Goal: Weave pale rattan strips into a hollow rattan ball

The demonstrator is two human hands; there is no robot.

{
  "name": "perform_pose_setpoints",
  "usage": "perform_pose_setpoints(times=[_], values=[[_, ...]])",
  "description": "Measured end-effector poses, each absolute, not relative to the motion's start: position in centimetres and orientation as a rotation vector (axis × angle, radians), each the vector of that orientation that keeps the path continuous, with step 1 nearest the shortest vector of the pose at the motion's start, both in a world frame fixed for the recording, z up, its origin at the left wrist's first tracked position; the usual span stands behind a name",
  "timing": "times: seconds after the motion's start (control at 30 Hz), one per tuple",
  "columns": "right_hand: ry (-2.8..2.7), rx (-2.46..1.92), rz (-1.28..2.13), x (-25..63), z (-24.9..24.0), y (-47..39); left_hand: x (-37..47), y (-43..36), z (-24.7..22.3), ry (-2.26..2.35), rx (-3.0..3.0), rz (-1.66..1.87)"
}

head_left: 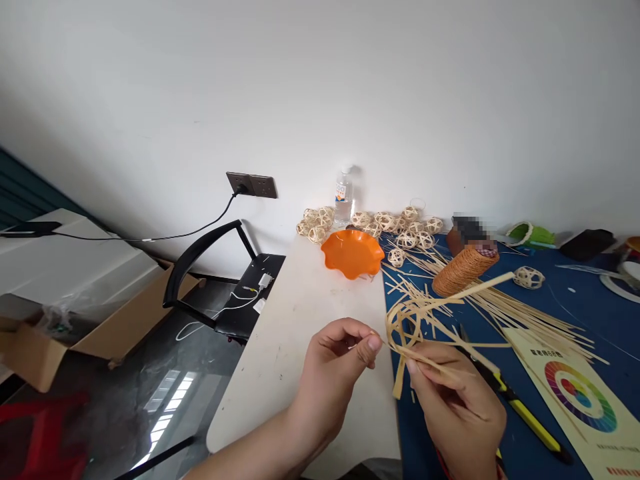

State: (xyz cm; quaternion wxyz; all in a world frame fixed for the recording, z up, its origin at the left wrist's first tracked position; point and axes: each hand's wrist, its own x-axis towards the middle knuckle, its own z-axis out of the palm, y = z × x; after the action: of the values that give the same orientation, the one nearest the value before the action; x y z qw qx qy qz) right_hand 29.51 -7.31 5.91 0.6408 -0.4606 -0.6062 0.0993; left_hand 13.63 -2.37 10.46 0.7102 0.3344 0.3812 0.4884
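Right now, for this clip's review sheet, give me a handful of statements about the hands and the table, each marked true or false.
1. Both hands pinch the same looped strips of pale cane. True: the left hand and the right hand hold the cane loops between them.
2. The orange bowl is full of woven balls. False: the orange bowl looks empty; the woven balls lie behind it by the wall.
3. A water bottle stands against the wall. True: the water bottle is upright there.
4. The yellow knife is in the right hand's grip. False: the yellow knife lies on the blue mat.
5. A colour wheel card lies at the right. True: the colour wheel card.
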Motion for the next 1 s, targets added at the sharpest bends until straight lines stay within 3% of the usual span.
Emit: perform_pose_setpoints(times=[0.33, 1.0], values=[[-1.592, -1.034, -0.120, 29.5, 6.8, -7.9, 13.1, -2.2, 9.8, 0.510, 0.393, 0.860], [-1.752, -1.003, -0.072, 30.2, 7.3, -8.0, 13.2, -1.1, 10.2, 0.412, 0.285, 0.651]])
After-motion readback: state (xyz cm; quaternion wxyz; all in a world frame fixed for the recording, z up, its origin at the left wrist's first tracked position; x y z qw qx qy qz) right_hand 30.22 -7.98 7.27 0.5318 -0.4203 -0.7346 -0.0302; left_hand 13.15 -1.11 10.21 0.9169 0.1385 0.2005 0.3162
